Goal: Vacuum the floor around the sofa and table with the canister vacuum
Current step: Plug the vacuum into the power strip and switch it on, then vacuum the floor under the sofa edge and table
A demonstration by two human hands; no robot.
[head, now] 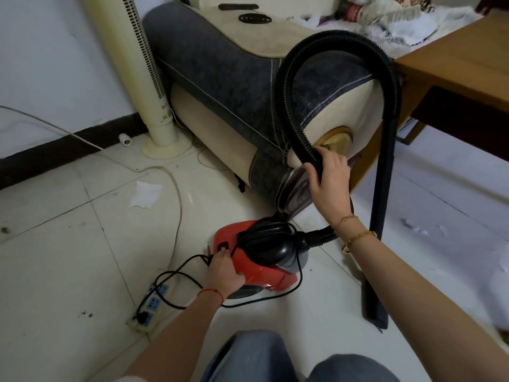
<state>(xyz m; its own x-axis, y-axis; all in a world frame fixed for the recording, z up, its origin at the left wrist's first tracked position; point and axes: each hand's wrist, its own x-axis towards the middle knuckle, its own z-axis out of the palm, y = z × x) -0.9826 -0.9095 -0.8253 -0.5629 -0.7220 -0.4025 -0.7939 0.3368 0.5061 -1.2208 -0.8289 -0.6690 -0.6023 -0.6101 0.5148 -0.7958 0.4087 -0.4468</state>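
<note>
A red and black canister vacuum (264,271) sits on the tiled floor in front of the sofa arm (220,78). My left hand (224,271) rests on its red body, one finger on the dark button on top. My right hand (329,177) grips the black ribbed hose (286,86), which arches up over the sofa arm and comes down as a straight dark tube (381,188) to a floor nozzle (376,307). The wooden table (451,64) stands to the right of the sofa.
A white power strip (150,304) lies left of the vacuum, its black cord (179,288) looping on the floor. A cream tower fan (143,73) stands by the wall. A crumpled tissue (144,194) and white cable (176,194) lie on the tiles. My knees fill the bottom edge.
</note>
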